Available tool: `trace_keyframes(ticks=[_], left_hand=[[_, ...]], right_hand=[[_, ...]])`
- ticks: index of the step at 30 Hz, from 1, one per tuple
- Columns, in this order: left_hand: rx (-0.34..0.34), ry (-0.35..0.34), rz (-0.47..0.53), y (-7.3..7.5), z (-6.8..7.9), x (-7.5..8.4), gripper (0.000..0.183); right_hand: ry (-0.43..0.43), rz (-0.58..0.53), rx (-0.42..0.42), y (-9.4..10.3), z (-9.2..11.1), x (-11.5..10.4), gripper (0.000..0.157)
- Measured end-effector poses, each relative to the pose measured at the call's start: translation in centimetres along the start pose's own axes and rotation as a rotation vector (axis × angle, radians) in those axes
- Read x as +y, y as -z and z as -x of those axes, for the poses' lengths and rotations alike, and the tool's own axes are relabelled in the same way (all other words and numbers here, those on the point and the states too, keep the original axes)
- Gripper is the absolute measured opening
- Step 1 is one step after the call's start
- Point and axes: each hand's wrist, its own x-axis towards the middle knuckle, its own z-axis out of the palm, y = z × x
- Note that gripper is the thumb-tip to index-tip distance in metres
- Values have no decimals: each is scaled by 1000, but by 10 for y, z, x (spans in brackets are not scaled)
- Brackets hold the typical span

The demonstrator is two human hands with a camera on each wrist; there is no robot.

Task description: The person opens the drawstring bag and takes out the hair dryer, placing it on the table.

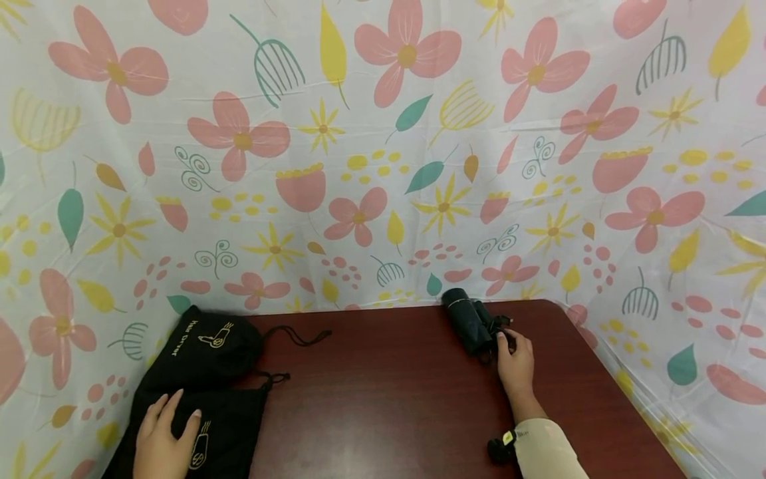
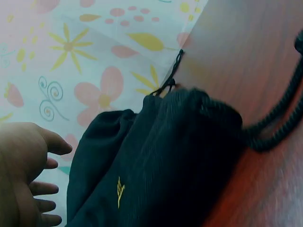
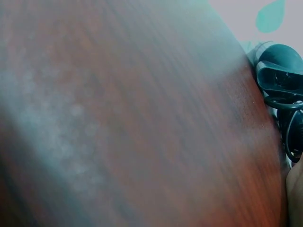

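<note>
At the back right of the table, a dark green folded hair dryer [image 1: 468, 324] lies with its black cord [image 3: 289, 135] bunched beside it. My right hand [image 1: 516, 364] grips it at the cord end, thumb and fingers bent around the bundle; the fingertips are partly hidden. On the left lie two black drawstring bags, each printed with a gold dryer picture. The far bag [image 1: 236, 359] bears the words "Hair Dryer". Over the near bag [image 1: 230, 406] is my left hand [image 1: 161, 436], fingers spread and holding nothing. In the left wrist view its fingers stand apart from the black cloth.
The reddish-brown table [image 1: 371, 386] has a rounded far right corner. A white cloth [image 1: 359, 133] with printed flowers hangs behind and around it. Drawstrings [image 1: 299, 338] trail from the bags onto the tabletop. A small black device with a yellow mark [image 1: 509, 438] sits at my right wrist.
</note>
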Motion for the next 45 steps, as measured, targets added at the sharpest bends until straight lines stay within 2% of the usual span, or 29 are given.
trace_keyframes(ticks=[6, 12, 16, 22, 29, 33, 39, 45], left_hand=[[-58, -34, 2, -4, -4, 14, 69], [-11, -60, 11, -12, -10, 26, 63], [-6, -86, 18, -16, -14, 33, 62], [1, -141, 28, -20, -23, 41, 63], [59, -224, 44, -28, -36, 45, 63], [53, -225, 31, -34, -43, 46, 66], [13, -189, 10, -40, -51, 46, 71], [20, -161, 9, -44, -57, 48, 72]], right_hand=[[-7, -4, 10, 0, 0, 1, 49], [-12, -4, 9, 0, -2, 1, 51], [-32, -2, 3, 0, -1, 2, 52], [-5, 5, 23, -2, -1, 2, 47], [12, 19, 18, -3, 0, 1, 47], [10, 15, 7, -3, 0, 1, 46], [19, 21, -1, -3, 0, 2, 44], [21, 26, 0, -3, 1, 2, 43]])
